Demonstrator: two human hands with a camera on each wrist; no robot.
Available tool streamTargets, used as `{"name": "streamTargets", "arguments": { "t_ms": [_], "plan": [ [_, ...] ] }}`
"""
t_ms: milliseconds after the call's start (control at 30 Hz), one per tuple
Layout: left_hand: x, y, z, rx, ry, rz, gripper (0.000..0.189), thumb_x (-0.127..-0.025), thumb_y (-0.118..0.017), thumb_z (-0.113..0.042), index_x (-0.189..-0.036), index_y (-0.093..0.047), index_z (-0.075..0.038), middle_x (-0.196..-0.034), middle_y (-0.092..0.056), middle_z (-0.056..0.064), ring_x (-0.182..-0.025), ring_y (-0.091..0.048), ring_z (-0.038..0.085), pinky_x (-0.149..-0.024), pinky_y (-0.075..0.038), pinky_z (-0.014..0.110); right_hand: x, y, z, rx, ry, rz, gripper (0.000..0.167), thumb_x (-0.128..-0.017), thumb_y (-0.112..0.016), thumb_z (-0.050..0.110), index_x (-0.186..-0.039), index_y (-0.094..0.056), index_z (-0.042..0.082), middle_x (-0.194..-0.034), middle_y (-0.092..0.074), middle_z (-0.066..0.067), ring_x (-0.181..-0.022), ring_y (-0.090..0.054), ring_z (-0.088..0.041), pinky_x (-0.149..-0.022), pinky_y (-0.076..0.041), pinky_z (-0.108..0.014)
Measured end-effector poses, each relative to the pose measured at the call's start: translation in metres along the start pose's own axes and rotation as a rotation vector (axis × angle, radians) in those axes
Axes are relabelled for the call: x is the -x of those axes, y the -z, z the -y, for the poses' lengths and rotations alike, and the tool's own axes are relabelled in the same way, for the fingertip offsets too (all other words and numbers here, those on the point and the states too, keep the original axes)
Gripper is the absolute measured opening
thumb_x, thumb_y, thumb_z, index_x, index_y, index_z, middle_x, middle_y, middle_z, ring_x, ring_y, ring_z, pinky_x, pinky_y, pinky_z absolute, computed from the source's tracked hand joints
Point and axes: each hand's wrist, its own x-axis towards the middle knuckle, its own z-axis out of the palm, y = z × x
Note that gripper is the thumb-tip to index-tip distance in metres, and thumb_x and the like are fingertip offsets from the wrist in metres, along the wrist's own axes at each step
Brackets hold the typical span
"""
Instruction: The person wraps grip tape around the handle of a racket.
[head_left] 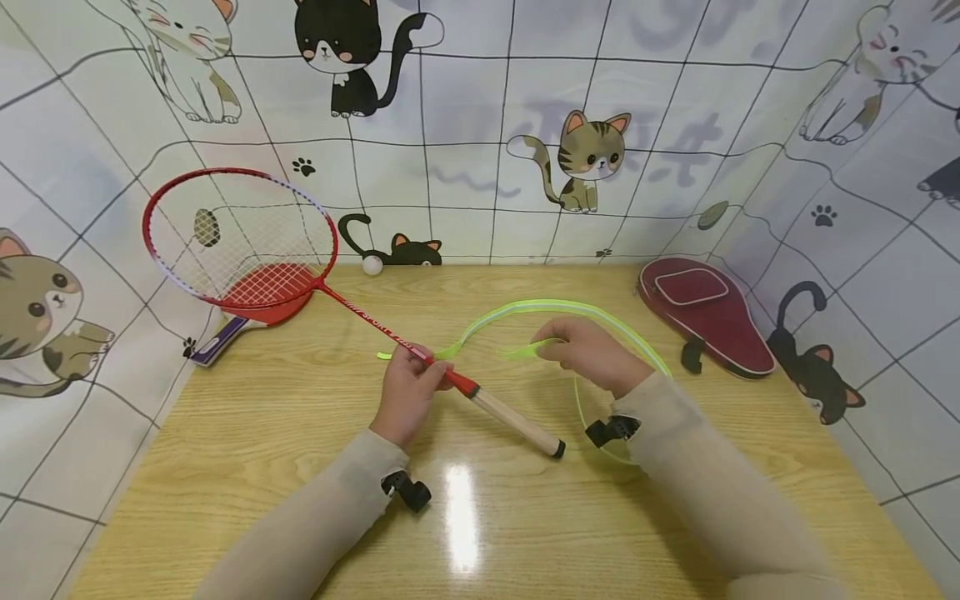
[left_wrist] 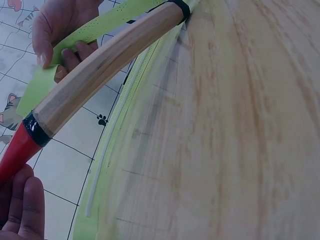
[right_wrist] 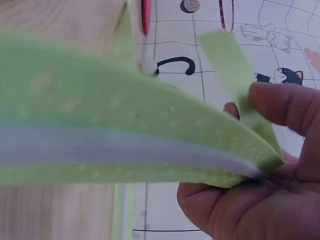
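Note:
My left hand (head_left: 405, 392) grips a red badminton racket (head_left: 365, 315) near the lower end of its shaft, the strung head tilted up to the left. The racket's handle (head_left: 517, 421) is bare wood with a black butt end, pointing down to the right. My right hand (head_left: 588, 354) pinches one end of a yellow-green grip tape (head_left: 555, 307), right of the handle and apart from it. In the right wrist view the perforated tape (right_wrist: 100, 105) with a pale centre stripe folds through the fingers. The rest of the tape curves across the table behind both hands.
A red table tennis paddle (head_left: 288, 310) lies at the back left, partly behind the racket head. A white ball (head_left: 372, 265) sits by the back wall. On the back right is a dark red paddle case (head_left: 697, 308), with a small black object (head_left: 692, 356) beside it.

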Motion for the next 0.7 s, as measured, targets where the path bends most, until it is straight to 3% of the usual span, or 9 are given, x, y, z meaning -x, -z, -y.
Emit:
{"name": "streamTargets", "arguments": {
  "t_ms": [167,367,567,700],
  "plan": [
    [-0.002,0.000,0.001,-0.009,-0.003,0.015,0.018,-0.102,-0.058,0.006,-0.111,-0.045,-0.003,-0.107,-0.070,0.029,-0.087,-0.073,0.014,-0.079,-0.062,0.028,-0.005,-0.006,0.012,0.087,0.069,-0.027,0.018,-0.105,-0.062,0.021,-0.117,-0.074,0.015,-0.124,-0.071,-0.005,-0.112,-0.062,-0.025,-0.091,-0.050,-0.044],
    [-0.001,0.001,-0.001,-0.016,0.005,0.017,0.018,-0.103,-0.058,0.005,-0.112,-0.045,-0.003,-0.108,-0.070,0.027,-0.090,-0.073,0.015,-0.080,-0.062,0.029,-0.012,-0.013,0.028,0.148,0.134,-0.044,0.026,-0.108,-0.052,0.013,-0.123,-0.073,0.008,-0.126,-0.073,-0.009,-0.118,-0.067,-0.028,-0.097,-0.050,-0.049],
    [0.001,0.000,-0.001,-0.010,-0.002,0.017,0.019,-0.103,-0.060,0.005,-0.111,-0.045,-0.004,-0.108,-0.070,0.025,-0.089,-0.073,0.016,-0.080,-0.062,0.028,-0.013,-0.018,0.039,-0.050,0.078,-0.020,0.030,-0.106,-0.045,0.005,-0.126,-0.067,0.004,-0.137,-0.067,-0.012,-0.118,-0.070,-0.033,-0.110,-0.046,-0.054],
    [0.001,0.000,-0.001,-0.004,-0.008,0.014,0.020,-0.102,-0.060,0.005,-0.111,-0.045,-0.004,-0.105,-0.071,0.023,-0.088,-0.073,0.015,-0.079,-0.062,0.028,-0.013,-0.022,0.043,-0.150,0.051,-0.005,0.032,-0.102,-0.044,0.006,-0.124,-0.068,0.006,-0.111,-0.067,-0.010,-0.117,-0.069,-0.030,-0.101,-0.047,-0.048]
  ]
}}
